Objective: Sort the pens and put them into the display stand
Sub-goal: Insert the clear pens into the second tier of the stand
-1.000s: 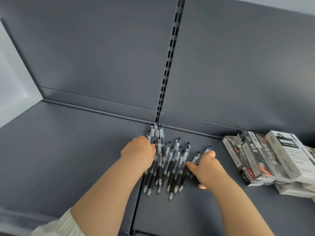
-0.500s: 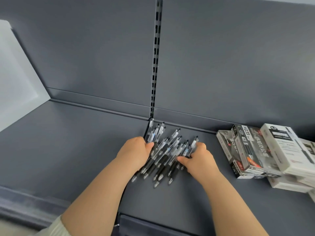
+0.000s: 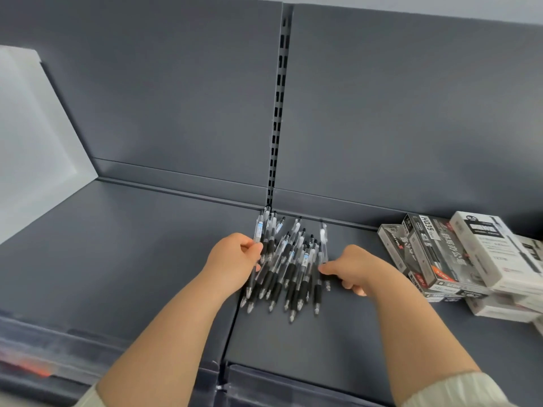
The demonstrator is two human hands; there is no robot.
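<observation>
Several clear pens with black grips (image 3: pixel 289 264) lie in a loose bundle on the dark grey shelf (image 3: pixel 132 259), tips pointing toward me, right over the seam between two shelf panels. My left hand (image 3: pixel 235 259) grips the pens at the bundle's left edge, thumb and fingers curled round them. On the right side my right hand (image 3: pixel 354 267) pinches the rightmost pen, fingers curled. The upper ends of the pens reach the slotted upright (image 3: pixel 279 113) at the back wall.
Stacked black and white pen boxes (image 3: pixel 458 257) stand on the shelf at the right. A white side panel (image 3: pixel 32 136) closes the shelf at the left. Clear bins (image 3: pixel 38 353) show below the front edge at lower left.
The bundle has swung from slanted to nearly straight, tips toward me. Both hands have spread slightly apart along its sides, and the right hand now holds one pen apart from the bundle.
</observation>
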